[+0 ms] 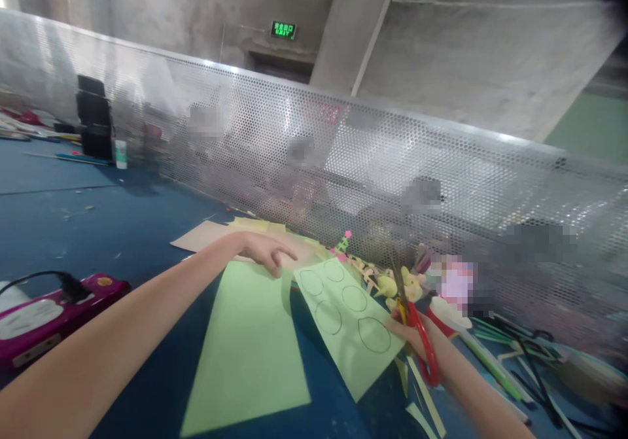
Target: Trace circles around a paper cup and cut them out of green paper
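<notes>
My right hand (415, 332) is closed on a pair of scissors (422, 341) with red and yellow handles, blades pointing up. Its fingers also pinch the right edge of a light green paper sheet (338, 324), which is tilted and has several hand-drawn circles on it. At the top edge of a plain green sheet (248, 360) is my left hand (265, 252), its index finger stretched out to the right and nothing visible in it. Whether its fingertips touch the plain sheet is hard to tell.
A perforated metal barrier (275, 138) runs behind the blue table (142, 229). A magenta power strip (53, 318) with a plug lies at left. Paper scraps (387, 283), a small decorated tree (342, 246) and strips (495, 367) crowd the right. A glue stick (121, 154) stands far left.
</notes>
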A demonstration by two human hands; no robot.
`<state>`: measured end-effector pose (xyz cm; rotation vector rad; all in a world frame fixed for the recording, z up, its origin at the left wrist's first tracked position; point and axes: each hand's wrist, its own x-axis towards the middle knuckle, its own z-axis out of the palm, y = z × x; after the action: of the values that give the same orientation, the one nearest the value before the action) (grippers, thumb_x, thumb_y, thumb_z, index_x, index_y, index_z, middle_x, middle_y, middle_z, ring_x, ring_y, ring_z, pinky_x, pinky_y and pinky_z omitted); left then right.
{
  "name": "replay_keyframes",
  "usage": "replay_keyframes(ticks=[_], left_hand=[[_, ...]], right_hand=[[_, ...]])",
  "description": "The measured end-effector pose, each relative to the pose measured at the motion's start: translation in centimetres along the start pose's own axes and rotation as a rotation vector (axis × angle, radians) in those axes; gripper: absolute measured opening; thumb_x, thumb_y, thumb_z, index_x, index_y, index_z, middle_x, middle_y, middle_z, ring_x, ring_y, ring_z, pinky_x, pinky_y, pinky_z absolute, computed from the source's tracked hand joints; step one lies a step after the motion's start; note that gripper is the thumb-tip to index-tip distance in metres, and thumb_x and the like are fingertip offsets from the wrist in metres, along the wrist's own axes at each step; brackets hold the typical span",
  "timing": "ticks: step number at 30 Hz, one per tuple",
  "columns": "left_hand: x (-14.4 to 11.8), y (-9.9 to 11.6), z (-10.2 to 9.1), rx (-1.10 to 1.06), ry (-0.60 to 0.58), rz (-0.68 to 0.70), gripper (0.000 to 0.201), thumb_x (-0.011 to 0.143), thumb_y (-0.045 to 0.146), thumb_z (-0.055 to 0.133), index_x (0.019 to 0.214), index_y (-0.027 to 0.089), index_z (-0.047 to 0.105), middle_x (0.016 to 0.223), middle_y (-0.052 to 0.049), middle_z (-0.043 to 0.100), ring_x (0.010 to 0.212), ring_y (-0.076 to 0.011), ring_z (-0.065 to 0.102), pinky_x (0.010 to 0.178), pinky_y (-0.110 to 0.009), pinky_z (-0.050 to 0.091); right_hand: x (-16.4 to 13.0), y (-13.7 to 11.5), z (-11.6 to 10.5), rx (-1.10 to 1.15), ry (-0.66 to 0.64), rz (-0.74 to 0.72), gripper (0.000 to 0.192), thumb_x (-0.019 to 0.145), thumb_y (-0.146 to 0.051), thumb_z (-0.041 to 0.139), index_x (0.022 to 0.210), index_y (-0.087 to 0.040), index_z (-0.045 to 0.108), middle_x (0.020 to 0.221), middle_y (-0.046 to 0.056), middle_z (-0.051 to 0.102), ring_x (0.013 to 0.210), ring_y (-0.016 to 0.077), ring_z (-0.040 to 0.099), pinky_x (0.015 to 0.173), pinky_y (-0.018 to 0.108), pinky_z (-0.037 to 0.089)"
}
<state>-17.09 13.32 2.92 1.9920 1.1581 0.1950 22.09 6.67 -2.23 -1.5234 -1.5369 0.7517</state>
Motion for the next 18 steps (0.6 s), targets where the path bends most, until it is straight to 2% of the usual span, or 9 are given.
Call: replay_keyframes(ticks=[3,5,12,15,18], left_hand=[[0.2,-0.1,0.1,0.036,0.007,0.018,0.051,0.063,0.043,0.077,0.111,0.028,0.072,0.093,-0.003,0.075,0.091,-0.0234,0.067,0.083,-0.029,0.046],[0.3,-0.3,0.1,0.036,0.039,0.045,0.039,0.064,0.043,0.077,0.099,0.026,0.076,0.096,-0.004,0.076,0.095,-0.0238,0.066,0.085,-0.029,0.046],[0.7,-2.0,-0.6,0.079,0.111,0.038,0.028,0.068,0.039,0.074,0.091,0.023,0.077,0.101,-0.004,0.076,0.099,-0.0225,0.067,0.085,-0.026,0.046],[0.3,-2.6,-1.7,0.136,0.246,-0.006,0.029,0.069,0.036,0.072,0.094,0.021,0.076,0.101,-0.004,0.076,0.095,-0.0219,0.068,0.082,-0.024,0.047],[-0.3,-3.2,-2.7,0.22,0.513,-0.073,0.03,0.074,0.033,0.065,0.098,0.018,0.075,0.107,-0.007,0.074,0.101,-0.0238,0.066,0.087,-0.026,0.045]], right_hand=[[-0.5,-0.5,0.1,-0.075,-0.03,0.023,0.029,0.05,-0.041,0.069,0.066,-0.019,0.059,0.059,-0.003,0.055,0.058,0.0159,0.049,0.06,0.03,0.038],[-0.7,-0.8,0.1,-0.117,-0.042,0.029,0.03,0.051,-0.043,0.067,0.068,-0.02,0.058,0.059,-0.003,0.055,0.058,0.0164,0.049,0.06,0.03,0.037],[-0.4,-1.0,-0.1,-0.202,-0.064,0.002,0.026,0.05,-0.04,0.064,0.065,-0.021,0.055,0.057,-0.002,0.053,0.057,0.0164,0.046,0.059,0.031,0.036],[-0.3,-0.7,-0.3,-0.205,-0.067,0.0,0.024,0.051,-0.038,0.065,0.065,-0.021,0.055,0.054,-0.003,0.052,0.055,0.0159,0.046,0.058,0.031,0.035],[-0.5,-0.6,-0.3,-0.177,-0.094,-0.011,0.024,0.052,-0.037,0.067,0.066,-0.021,0.056,0.053,-0.004,0.052,0.053,0.0153,0.046,0.056,0.029,0.036]])
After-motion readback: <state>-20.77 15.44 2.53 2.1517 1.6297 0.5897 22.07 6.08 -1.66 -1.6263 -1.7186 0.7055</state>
